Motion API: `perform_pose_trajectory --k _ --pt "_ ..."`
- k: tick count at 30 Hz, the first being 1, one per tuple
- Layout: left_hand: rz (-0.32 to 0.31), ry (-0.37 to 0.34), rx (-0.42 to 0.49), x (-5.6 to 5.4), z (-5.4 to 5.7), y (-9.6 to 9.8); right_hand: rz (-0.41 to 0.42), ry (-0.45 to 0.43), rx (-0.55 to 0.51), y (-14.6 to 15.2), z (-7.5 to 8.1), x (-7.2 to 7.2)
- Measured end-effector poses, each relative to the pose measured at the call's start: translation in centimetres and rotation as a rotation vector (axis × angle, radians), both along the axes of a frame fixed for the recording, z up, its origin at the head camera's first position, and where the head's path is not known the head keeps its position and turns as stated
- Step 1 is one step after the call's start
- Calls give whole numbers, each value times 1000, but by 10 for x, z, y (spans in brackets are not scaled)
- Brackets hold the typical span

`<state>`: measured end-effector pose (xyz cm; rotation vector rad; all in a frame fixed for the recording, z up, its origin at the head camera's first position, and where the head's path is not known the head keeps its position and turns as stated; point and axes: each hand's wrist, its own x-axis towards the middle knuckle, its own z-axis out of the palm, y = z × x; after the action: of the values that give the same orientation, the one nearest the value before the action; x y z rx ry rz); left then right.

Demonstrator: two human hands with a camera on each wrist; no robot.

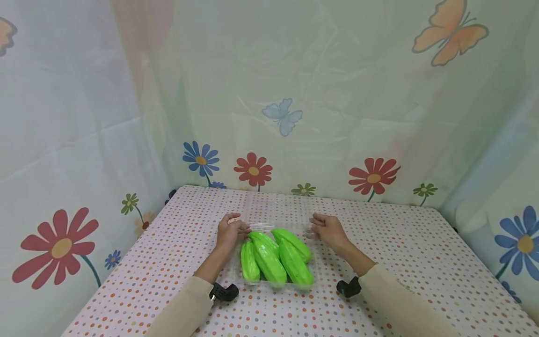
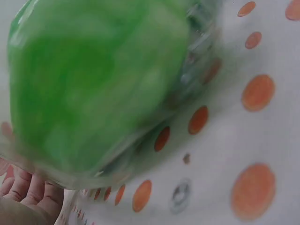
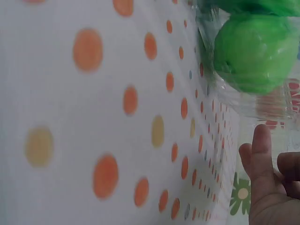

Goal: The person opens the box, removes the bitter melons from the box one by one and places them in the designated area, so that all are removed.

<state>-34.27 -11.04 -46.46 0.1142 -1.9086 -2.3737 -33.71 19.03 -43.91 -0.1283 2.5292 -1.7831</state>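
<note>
A clear plastic clamshell box [image 1: 317,271] stands on the table with several glossy green, elongated vegetable-like pieces [image 1: 267,262] inside; their exact kind is unclear. Its transparent lid [image 1: 275,206] lies back toward the far side. At the box's back left corner is my left hand [image 1: 229,234], its fingers loosely bent and their tips at the plastic edge. My right hand [image 1: 330,231] is beside the back right corner, fingers extended toward the box. In the right wrist view, a fingertip [image 3: 261,136] is close to the plastic; contact cannot be told.
A dotted cloth covers the table [image 1: 421,262]. Behind it hangs a curtain [image 1: 337,117] printed with flowers and butterflies, with side curtains left and right. Black devices [image 1: 225,292] are worn at both wrists.
</note>
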Motion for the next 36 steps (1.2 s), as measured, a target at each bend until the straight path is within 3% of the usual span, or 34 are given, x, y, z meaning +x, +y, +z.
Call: perform_pose_trajectory --k 10,17,28,36 --pt "-17 42 -105 4 -2 -4 -54 -2 -47 -7 -9 7" --pt "-19 60 -118 6 -4 -5 -99 9 65 -8 -11 10" --pt "4 61 -128 5 -2 -4 -305 99 135 -15 7 32" --pt "8 56 -117 4 -3 -3 -310 142 198 -19 19 49"
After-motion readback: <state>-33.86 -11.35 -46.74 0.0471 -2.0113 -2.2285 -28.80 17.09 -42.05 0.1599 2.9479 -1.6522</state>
